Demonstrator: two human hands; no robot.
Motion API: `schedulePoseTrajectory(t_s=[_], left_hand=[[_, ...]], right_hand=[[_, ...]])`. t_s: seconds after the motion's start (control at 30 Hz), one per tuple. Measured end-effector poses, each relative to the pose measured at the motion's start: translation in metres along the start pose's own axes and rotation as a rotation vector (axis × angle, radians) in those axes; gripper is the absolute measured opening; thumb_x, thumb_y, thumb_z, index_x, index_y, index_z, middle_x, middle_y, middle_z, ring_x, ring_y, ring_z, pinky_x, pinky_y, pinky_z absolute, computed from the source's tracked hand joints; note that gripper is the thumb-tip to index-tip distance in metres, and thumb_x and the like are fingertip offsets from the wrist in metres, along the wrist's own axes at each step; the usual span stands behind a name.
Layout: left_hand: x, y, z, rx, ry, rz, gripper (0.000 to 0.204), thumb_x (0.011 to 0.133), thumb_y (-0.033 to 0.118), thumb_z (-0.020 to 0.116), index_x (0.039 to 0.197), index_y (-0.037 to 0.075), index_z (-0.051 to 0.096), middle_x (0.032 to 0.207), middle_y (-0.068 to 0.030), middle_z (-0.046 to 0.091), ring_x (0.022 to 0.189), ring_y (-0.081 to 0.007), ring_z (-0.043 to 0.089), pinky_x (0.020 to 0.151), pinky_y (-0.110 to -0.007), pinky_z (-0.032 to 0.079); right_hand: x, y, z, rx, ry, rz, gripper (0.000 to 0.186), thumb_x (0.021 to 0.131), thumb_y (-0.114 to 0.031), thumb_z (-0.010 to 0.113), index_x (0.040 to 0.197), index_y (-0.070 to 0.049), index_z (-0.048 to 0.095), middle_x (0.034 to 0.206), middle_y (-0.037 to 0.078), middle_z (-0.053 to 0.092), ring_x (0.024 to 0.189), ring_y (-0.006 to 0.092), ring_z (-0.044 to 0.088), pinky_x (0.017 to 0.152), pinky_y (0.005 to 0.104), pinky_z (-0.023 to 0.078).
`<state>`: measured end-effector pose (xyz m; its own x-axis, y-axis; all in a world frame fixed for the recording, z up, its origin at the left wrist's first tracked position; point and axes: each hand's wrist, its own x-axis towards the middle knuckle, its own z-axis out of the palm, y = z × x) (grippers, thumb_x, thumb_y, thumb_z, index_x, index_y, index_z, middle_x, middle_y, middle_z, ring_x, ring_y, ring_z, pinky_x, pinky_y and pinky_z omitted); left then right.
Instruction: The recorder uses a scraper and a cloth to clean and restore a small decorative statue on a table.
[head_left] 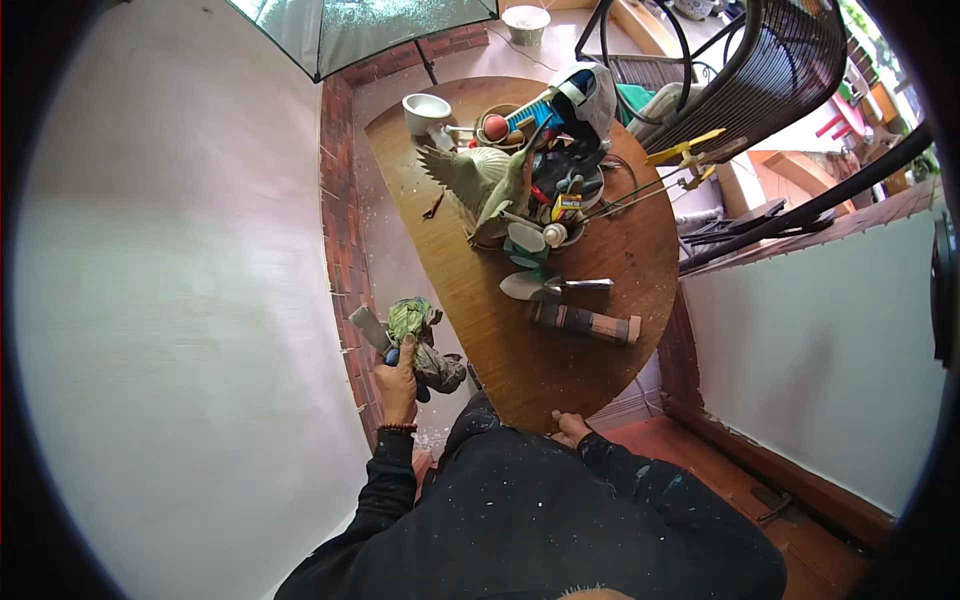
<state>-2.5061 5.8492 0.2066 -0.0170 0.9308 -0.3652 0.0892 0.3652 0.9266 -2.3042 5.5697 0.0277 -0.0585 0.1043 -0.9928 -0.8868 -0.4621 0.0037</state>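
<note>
White wall (180, 300) at far left, with a brick-patterned border (345, 220). Next, a scraper (368, 328) and a crumpled green-and-grey cloth (410, 316) could slip, since 1 hand seems to carry both; a leftward swing could scratch the wall. The left hand (396, 388) is closed around the scraper's blue handle: the blade points past the fingers, up and left, and the cloth bunches at the hand's upper right. Both are beside the bench's (470, 320) left edge, not on it. A trowel (530, 287) lies mid-bench. The right hand (572, 428) touches the near edge; its grip I cannot tell. Leaning there might jolt the striped block (585, 322) near the right edge.
</note>
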Motion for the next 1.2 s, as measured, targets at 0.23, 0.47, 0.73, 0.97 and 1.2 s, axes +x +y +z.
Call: schedulePoseTrajectory(t_s=[0.23,0.47,0.73,0.97,1.2], left_hand=[[0.011,0.010,0.007,0.056,0.017,-0.008,0.047,0.089,0.036,0.079,0.112,-0.002,0.064,0.088,-0.0007,0.064,0.073,-0.0090,0.055,0.064,-0.026,0.046],[0.023,0.000,0.008,0.070,-0.028,-0.021,0.050,0.089,0.036,0.078,0.116,-0.003,0.061,0.092,-0.0019,0.065,0.076,-0.0095,0.056,0.068,-0.027,0.047],[0.017,0.010,0.013,0.062,-0.047,0.057,0.046,0.092,0.034,0.076,0.115,-0.002,0.062,0.090,-0.0009,0.064,0.076,-0.0088,0.056,0.067,-0.026,0.046],[0.018,-0.007,0.001,0.026,-0.099,0.045,0.045,0.091,0.035,0.076,0.115,-0.001,0.063,0.090,-0.0005,0.064,0.074,-0.0087,0.055,0.065,-0.026,0.046],[0.023,-0.015,0.019,0.041,-0.146,0.025,0.045,0.091,0.035,0.076,0.114,-0.001,0.063,0.091,-0.0020,0.066,0.076,-0.0091,0.057,0.068,-0.026,0.048]], right_hand=[[0.014,0.004,-0.007,-0.017,-0.042,0.034,0.054,0.105,-0.017,0.049,0.147,0.006,0.024,0.151,0.021,0.032,0.127,0.0443,0.049,0.094,0.0665,0.052],[0.035,0.011,-0.013,0.004,-0.064,0.034,0.055,0.105,-0.018,0.049,0.148,0.005,0.024,0.147,0.022,0.038,0.126,0.0449,0.050,0.093,0.0655,0.053],[0.046,0.014,-0.011,-0.084,-0.038,0.040,0.053,0.104,-0.021,0.050,0.145,0.007,0.029,0.135,0.025,0.050,0.106,0.0427,0.061,0.076,0.0568,0.058],[0.028,0.011,0.013,-0.280,0.087,-0.016,0.054,0.103,-0.025,0.054,0.138,0.013,0.041,0.117,0.024,0.064,0.080,0.0313,0.071,0.049,0.0421,0.054],[0.034,0.018,0.009,-0.022,-0.058,-0.081,0.051,0.104,-0.021,0.051,0.139,0.012,0.036,0.123,0.025,0.060,0.089,0.0370,0.069,0.061,0.0471,0.062]])
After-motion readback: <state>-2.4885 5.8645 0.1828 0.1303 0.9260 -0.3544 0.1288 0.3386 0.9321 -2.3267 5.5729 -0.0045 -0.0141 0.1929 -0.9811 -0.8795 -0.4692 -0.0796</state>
